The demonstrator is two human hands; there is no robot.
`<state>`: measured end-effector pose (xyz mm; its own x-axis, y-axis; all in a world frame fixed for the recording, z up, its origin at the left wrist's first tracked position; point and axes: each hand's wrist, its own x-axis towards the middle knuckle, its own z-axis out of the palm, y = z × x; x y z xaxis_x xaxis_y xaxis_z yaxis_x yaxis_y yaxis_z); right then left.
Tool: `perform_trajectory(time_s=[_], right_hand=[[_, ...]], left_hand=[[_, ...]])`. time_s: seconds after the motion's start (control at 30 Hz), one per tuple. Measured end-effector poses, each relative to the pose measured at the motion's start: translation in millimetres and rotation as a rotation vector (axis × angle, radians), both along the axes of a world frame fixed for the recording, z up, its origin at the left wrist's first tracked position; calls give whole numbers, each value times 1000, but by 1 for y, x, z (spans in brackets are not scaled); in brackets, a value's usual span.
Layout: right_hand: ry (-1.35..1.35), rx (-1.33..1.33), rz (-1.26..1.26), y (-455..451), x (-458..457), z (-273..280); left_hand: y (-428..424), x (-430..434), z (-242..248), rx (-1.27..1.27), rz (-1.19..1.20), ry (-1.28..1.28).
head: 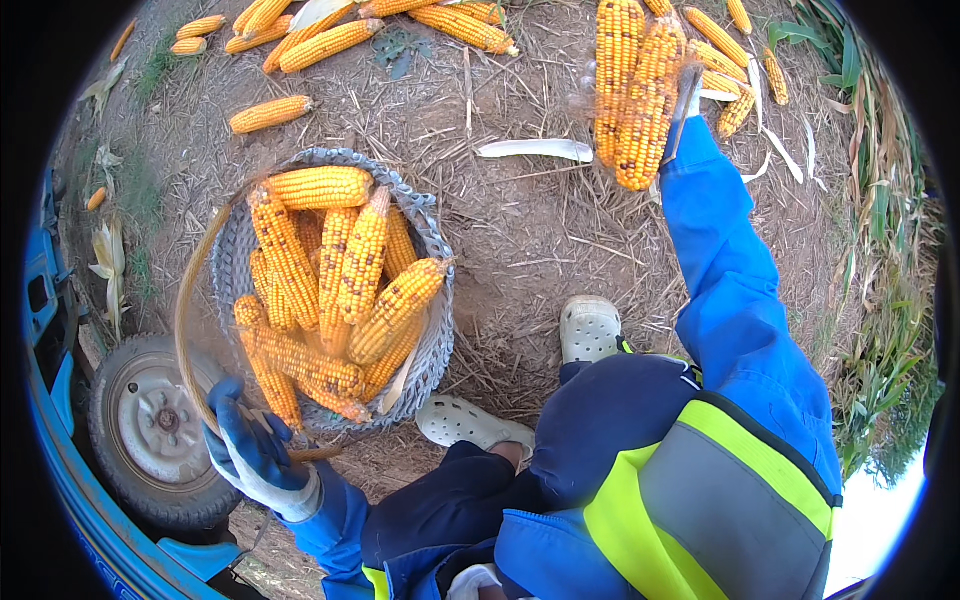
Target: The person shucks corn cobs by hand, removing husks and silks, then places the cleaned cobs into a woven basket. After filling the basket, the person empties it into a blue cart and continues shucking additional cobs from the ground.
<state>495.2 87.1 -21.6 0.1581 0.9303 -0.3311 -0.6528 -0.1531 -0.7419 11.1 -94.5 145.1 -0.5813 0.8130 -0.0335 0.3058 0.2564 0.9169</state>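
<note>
My left hand [255, 450], in a blue-coated white glove, grips the curved tan handle [187, 315] of a grey woven basket [439, 330]. Husked yellow corn cobs, some with dark kernels, fill the basket [225, 262] and rise to its rim. At upper right, my right hand [694, 103] reaches forward over the ground. Large corn cobs [651, 105] lie against it side by side and appear held; they cover most of the fingers. A thin, greyish strip [681, 116] shows beside the cuff, too blurred to name.
Loose cobs [330, 45] lie on the straw-strewn soil ahead, with more cobs [716, 37] beyond my right hand. A blue vehicle's wheel [166, 421] stands at left, close to my left hand. Corn stalks [885, 195] line the right side. My clogs [591, 330] stand near the basket.
</note>
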Motion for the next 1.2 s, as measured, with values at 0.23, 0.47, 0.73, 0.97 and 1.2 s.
perform_trajectory(time_s=[0.23, 0.47, 0.73, 0.97, 1.2], right_hand=[[254, -98, 661, -14, -169, 74], [-268, 90, 838, -49, -250, 67], [-300, -70, 488, -48, -183, 33], [-2833, -179, 838, -20, -70, 18], [-1647, 409, 618, -11, -95, 36]], left_hand=[[2, 3, 4, 2, -30, -67], [8, 7, 5, -36, -16, -6], [6, 10, 9, -66, -27, -142], [6, 9, 12, -53, -67, -165], [2, 5, 13, -65, -98, -140]])
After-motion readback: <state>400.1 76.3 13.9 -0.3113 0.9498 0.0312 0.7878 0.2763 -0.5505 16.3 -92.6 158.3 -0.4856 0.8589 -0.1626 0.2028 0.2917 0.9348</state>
